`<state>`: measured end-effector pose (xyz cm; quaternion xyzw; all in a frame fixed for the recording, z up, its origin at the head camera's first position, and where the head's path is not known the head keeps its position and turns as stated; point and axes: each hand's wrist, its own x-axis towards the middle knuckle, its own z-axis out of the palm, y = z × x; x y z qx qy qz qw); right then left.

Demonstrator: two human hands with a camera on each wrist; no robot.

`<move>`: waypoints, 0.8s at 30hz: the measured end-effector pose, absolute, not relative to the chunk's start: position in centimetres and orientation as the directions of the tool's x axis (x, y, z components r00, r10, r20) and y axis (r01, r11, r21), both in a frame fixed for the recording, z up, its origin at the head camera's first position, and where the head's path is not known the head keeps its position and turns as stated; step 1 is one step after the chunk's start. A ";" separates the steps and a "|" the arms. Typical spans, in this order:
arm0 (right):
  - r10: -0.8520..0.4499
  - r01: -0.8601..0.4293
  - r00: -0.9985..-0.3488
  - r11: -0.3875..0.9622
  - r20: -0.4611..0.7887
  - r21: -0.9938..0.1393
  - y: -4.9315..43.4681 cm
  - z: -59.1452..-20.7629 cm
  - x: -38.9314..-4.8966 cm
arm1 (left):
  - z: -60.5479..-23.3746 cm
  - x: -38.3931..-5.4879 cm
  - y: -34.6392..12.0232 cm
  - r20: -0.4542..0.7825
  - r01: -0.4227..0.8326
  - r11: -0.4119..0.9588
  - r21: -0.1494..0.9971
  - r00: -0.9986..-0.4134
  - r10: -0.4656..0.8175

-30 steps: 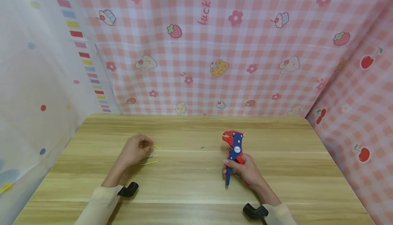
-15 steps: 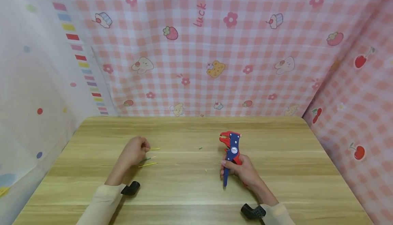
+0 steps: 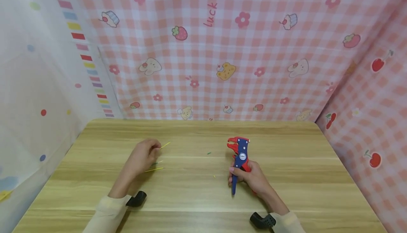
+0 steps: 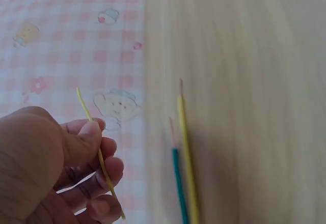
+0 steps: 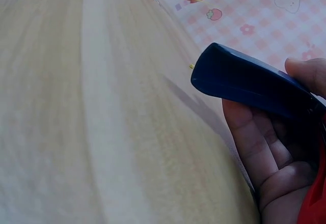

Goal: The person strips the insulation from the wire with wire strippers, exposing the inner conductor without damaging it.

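Observation:
My left hand [image 3: 143, 157] pinches a thin yellow wire [image 4: 105, 169] between thumb and fingers, over the left part of the table. Both ends of that wire look covered in yellow. Beneath the hand lie a second yellow wire [image 4: 185, 132] and a green wire [image 4: 178, 178], each with a bare copper end. On the right, my right hand [image 3: 249, 176] grips a red and blue wire stripper [image 3: 240, 157] by its handles, red jaws upward and gaping. In the right wrist view a blue handle [image 5: 244, 79] crosses the palm, and the stripper's head is out of sight.
A small green scrap [image 3: 209, 153] and a tiny yellow scrap [image 3: 214, 176] lie on the wooden table [image 3: 190, 197] between the hands. A pink checked cloth [image 3: 203, 49] hangs behind the table, with more cloth on both sides.
My left hand has turned, so the pinched yellow wire's free end now points up and to the right and sticks out further. The right hand keeps the wire stripper in nearly the same place.

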<state>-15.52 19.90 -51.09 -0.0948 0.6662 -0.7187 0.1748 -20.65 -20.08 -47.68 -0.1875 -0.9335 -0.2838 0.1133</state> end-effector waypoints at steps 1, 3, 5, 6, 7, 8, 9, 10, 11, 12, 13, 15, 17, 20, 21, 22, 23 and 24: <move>-0.376 0.124 -0.922 -0.047 -0.098 -0.991 19.9 -51.1 -15.5 | -47.5 -20.5 -19.8 0.324 0.423 0.765 0.486 -0.900 0.291; -0.375 0.121 -0.922 -0.040 -0.097 -0.992 19.9 -51.1 -15.5 | -47.1 -20.2 -19.2 0.324 0.429 0.758 0.492 -0.898 0.298; -0.377 0.119 -0.921 -0.035 -0.097 -0.992 19.9 -51.1 -15.5 | -46.7 -19.9 -18.6 0.313 0.424 0.749 0.509 -0.902 0.298; -0.378 0.119 -0.921 -0.034 -0.098 -0.992 19.9 -51.1 -15.5 | -46.5 -19.8 -18.3 0.307 0.421 0.745 0.518 -0.904 0.298; -0.380 0.120 -0.920 -0.034 -0.098 -0.992 19.9 -51.1 -15.6 | -46.4 -19.7 -17.9 0.304 0.420 0.744 0.519 -0.905 0.299; -0.382 0.120 -0.919 -0.035 -0.097 -0.992 19.9 -51.1 -15.6 | -46.2 -19.6 -17.6 0.302 0.420 0.742 0.522 -0.905 0.299; -0.385 0.119 -0.918 -0.035 -0.096 -0.992 19.9 -51.1 -15.6 | -46.1 -19.5 -17.3 0.303 0.419 0.743 0.522 -0.905 0.298; -0.386 0.118 -0.917 -0.036 -0.095 -0.992 19.9 -51.1 -15.6 | -46.0 -19.5 -17.0 0.299 0.418 0.740 0.527 -0.906 0.300; -0.387 0.117 -0.917 -0.035 -0.094 -0.993 19.9 -51.1 -15.6 | -45.9 -19.4 -16.7 0.297 0.419 0.739 0.528 -0.906 0.302; -0.388 0.113 -0.917 -0.034 -0.091 -0.993 19.9 -51.0 -15.6 | -45.8 -19.3 -16.4 0.294 0.419 0.737 0.530 -0.906 0.304; -0.389 0.109 -0.917 -0.032 -0.088 -0.994 19.9 -51.0 -15.6 | -45.7 -19.2 -16.1 0.288 0.419 0.734 0.535 -0.907 0.307; -0.392 0.101 -0.916 -0.026 -0.083 -0.995 19.9 -50.9 -15.5 | -45.6 -19.1 -15.6 0.278 0.418 0.726 0.547 -0.908 0.313; -0.400 0.099 -0.913 -0.018 -0.084 -0.995 19.9 -50.9 -15.5 | -45.5 -18.9 -15.2 0.263 0.417 0.715 0.561 -0.909 0.324; -0.415 0.103 -0.905 -0.006 -0.091 -0.995 20.0 -50.8 -15.4 | -45.5 -18.6 -14.6 0.252 0.426 0.705 0.567 -0.905 0.344; -0.419 0.105 -0.903 -0.003 -0.094 -0.994 20.0 -50.8 -15.4 | -45.4 -18.5 -14.4 0.251 0.430 0.703 0.567 -0.902 0.350; -0.422 0.108 -0.902 -0.001 -0.097 -0.994 20.0 -50.8 -15.3 | -45.4 -18.4 -14.2 0.252 0.438 0.700 0.565 -0.899 0.359; -0.423 0.109 -0.901 0.001 -0.099 -0.994 19.9 -50.8 -15.3 | -45.4 -18.4 -13.9 0.256 0.447 0.697 0.560 -0.894 0.367; -0.424 0.110 -0.900 0.004 -0.101 -0.994 19.9 -50.8 -15.3 | -45.4 -18.3 -13.7 0.262 0.457 0.695 0.555 -0.889 0.375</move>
